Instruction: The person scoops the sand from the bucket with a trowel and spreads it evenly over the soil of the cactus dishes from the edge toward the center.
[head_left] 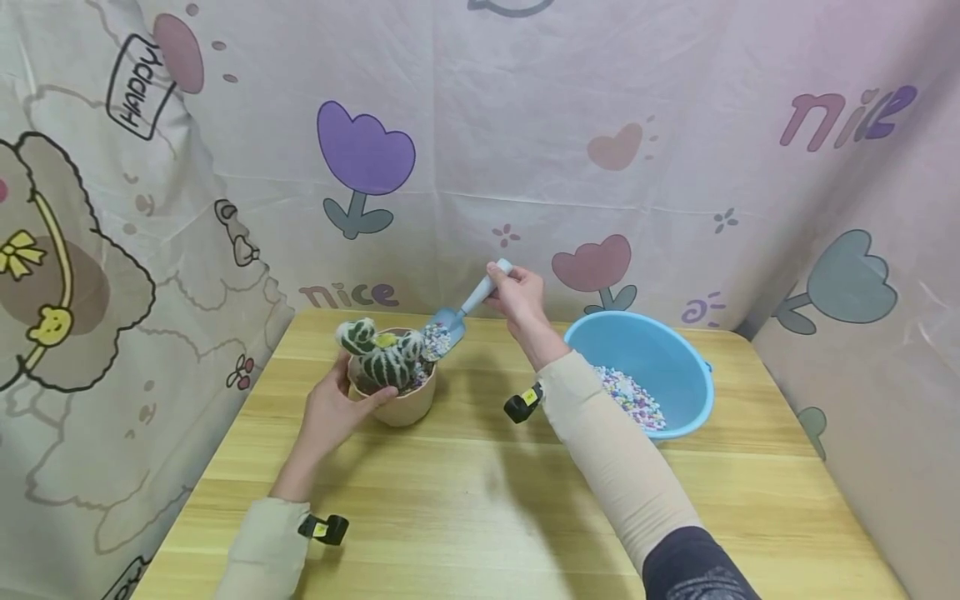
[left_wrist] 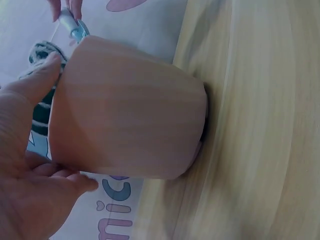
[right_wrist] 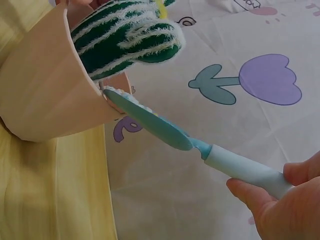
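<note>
On the table stands a peach-pink flower pot [head_left: 405,410] with a plush-looking green cactus [right_wrist: 125,37] striped in fuzzy white. My left hand [head_left: 337,412] grips the pot by its rim, the thumb at the near edge and the fingers around the left side. In my right hand [head_left: 519,296] is the pale handle of a small blue trowel [right_wrist: 155,127], pinched between thumb and fingers. Its scoop slants down to the pot's right rim, and small multicolored pebbles [head_left: 437,340] lie in it. Similar pebbles show inside the pot beside the cactus.
A light blue basin [head_left: 652,337] at the right holds a layer of multicolored pebbles [head_left: 633,400]; my right forearm passes over its near left edge. The wooden table [head_left: 450,517] backs onto a printed cloth [head_left: 487,125], which also hangs at both sides.
</note>
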